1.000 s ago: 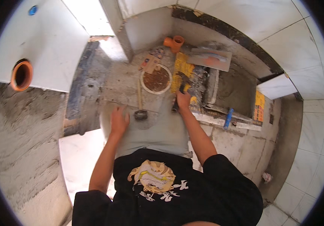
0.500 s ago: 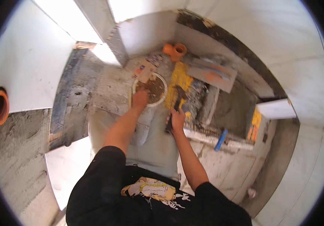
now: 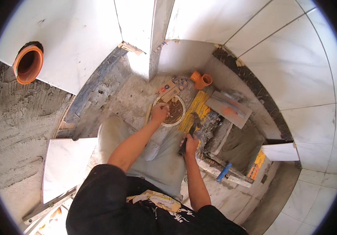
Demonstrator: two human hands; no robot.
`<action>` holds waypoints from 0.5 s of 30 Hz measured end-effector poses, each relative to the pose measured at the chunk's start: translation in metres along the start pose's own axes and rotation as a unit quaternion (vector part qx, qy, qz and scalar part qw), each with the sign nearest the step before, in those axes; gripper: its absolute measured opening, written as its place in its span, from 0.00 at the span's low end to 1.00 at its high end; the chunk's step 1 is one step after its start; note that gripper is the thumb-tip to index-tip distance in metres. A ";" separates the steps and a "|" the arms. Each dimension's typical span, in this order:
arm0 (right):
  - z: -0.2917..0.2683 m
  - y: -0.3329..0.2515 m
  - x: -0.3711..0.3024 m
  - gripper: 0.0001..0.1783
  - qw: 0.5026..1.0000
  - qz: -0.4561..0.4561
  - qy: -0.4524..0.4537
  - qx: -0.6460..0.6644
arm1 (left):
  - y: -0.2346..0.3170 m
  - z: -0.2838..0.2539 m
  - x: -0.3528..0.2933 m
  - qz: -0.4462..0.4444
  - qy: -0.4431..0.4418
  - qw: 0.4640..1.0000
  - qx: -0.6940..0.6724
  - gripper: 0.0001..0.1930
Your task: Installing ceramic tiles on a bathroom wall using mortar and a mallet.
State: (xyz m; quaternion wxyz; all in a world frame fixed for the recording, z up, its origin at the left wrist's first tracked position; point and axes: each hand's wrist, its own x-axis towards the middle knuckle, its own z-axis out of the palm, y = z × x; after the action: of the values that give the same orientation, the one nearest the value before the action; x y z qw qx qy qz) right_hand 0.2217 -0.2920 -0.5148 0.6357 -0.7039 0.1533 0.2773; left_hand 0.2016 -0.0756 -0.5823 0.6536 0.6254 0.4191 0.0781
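My left hand (image 3: 160, 112) is over the near left rim of a round white bucket (image 3: 183, 116). Its fingers are curled together, and whatever they may hold is too small to make out. Brown loose material (image 3: 176, 111) lies inside the bucket. To the right, my right hand (image 3: 190, 145) grips the dark handle of a hammer (image 3: 193, 128), its metal head pointing away from me. A torn piece of printed cardboard (image 3: 169, 91) rests at the bucket's far edge.
An orange pipe fitting (image 3: 202, 80) stands beyond the bucket. A flat steel trowel (image 3: 229, 109) lies by a trough of grey mortar (image 3: 237, 143). A blue-handled tool (image 3: 223, 172) is at its near edge. White tile pieces (image 3: 67, 164) and an orange wall pipe (image 3: 29, 65) are leftward.
The view has turned, so the surroundings sit lower and further right. My left hand has lifted from inside the bucket to its near left rim. The hammer stays in my right hand.
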 end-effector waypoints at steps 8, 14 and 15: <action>0.000 -0.013 -0.034 0.11 0.994 -0.054 -0.038 -0.083 | 0.202 -0.133 -0.053 0.039 0.025 0.828 -0.558 0.07; 0.024 -0.037 -0.099 0.17 0.977 -0.160 -0.129 -0.048 | 0.216 -0.177 -0.012 -0.010 0.001 0.754 -0.657 0.06; 0.030 -0.050 -0.101 0.16 0.977 -0.097 -0.165 -0.096 | 0.215 -0.180 -0.008 -0.014 -0.001 0.752 -0.659 0.06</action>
State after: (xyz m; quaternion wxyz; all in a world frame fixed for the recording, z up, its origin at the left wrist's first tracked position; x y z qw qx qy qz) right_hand 0.1639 -0.2691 -0.4166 0.6055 -0.7179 -0.0502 0.3398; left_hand 0.1709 0.0989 -0.3648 0.9049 0.0337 0.2721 0.3254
